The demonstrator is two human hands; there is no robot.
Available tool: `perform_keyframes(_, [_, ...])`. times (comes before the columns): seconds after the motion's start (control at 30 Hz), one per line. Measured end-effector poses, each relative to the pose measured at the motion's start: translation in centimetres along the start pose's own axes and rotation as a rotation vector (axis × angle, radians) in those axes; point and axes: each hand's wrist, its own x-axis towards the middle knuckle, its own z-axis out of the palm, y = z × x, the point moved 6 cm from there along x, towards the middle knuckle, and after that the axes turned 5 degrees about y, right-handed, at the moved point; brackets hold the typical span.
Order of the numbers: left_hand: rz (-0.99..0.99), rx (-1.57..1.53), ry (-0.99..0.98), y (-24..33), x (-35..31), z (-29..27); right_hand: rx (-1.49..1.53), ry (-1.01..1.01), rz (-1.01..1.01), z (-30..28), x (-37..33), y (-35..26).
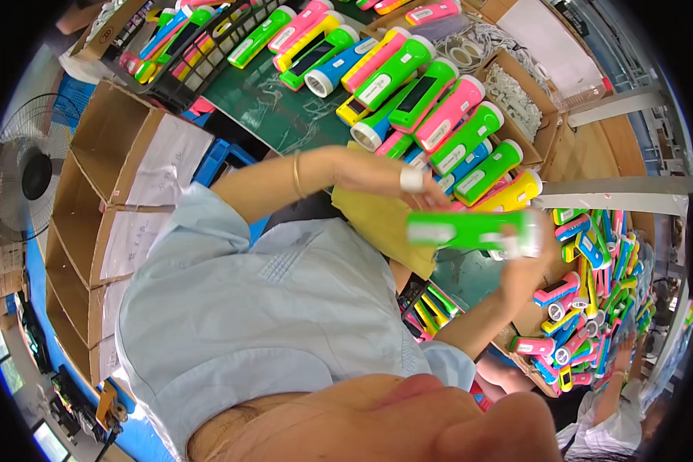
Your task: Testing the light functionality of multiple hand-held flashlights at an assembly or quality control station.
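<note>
In my right hand [525, 245] is a green flashlight [462, 229] with a white head, slightly blurred, held level in front of my chest. My fingers wrap round its head end. My left hand [385, 175], with a white wrap on one finger and a bracelet at the wrist, bends over a yellow cloth [385, 223]. The cloth hangs beneath the palm; its fingers curl close above the flashlight's body, and their grip is partly hidden. Just beyond both hands, a pile of green, pink, yellow and blue flashlights [456, 115] lies on the green tabletop [273, 115].
At the right, a large heap of mixed flashlights [577, 308] lies beside a person's arm [620, 366]. Small white parts fill a cardboard box [550, 115]. A black crate [200, 58] holds flashlights at the far left. Cardboard compartments [108, 208] and a fan [35, 173] stand left.
</note>
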Motion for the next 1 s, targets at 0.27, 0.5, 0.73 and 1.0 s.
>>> perform_keyframes(0.27, [-0.177,-0.610,0.469,-3.1,1.5,0.9,0.281,-0.065,-0.020,4.9,-3.4,5.5])
perform_keyframes(0.5, [-0.098,-0.774,0.556,-3.6,3.2,-1.1,0.385,0.001,0.265,5.2,-7.0,7.9])
perform_keyframes(0.73, [-0.150,-0.819,0.511,-3.3,3.8,-1.0,0.353,0.023,0.297,4.8,-8.2,9.9])
perform_keyframes(1.0, [-0.086,-0.424,0.810,-2.9,2.9,-2.6,0.501,0.002,0.303,4.6,-7.6,9.3])
